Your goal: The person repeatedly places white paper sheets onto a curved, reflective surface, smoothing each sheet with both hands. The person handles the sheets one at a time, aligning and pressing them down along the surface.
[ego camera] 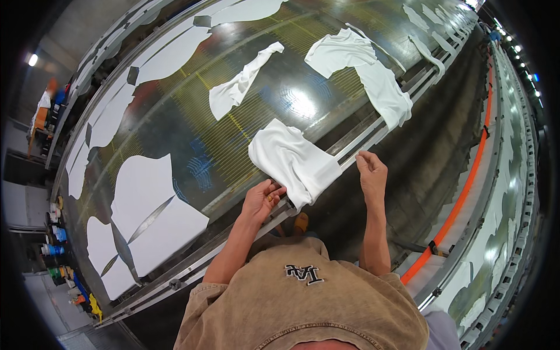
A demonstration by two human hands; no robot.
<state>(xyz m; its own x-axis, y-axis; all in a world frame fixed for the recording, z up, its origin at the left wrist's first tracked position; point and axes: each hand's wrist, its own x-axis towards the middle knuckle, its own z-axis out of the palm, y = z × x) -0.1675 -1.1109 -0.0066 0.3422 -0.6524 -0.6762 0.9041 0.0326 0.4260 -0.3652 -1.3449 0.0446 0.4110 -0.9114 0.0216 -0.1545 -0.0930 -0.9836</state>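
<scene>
A crumpled white fabric piece [293, 162] lies over the near edge of the long printing table [175, 118], partly hanging over its metal rail. My left hand [262, 199] is at the lower left edge of this fabric, fingers slightly curled and apart; whether they pinch the cloth is unclear. To the right of the fabric, beyond the rail, my right hand [372, 173] is raised with thumb and fingertips together; no cloth shows in it. Flat white cut fabric pieces [146, 205] lie at the left. A narrow twisted white strip [245, 81] rests farther in on the table.
More loose white fabric [380, 87] drapes over the rail at the upper right. Cut panels [175, 52] line the table's far side. A metal rail [175, 284] runs along the near edge. Across the dark aisle, an orange strip [463, 183] borders another table [503, 218] bearing white pieces.
</scene>
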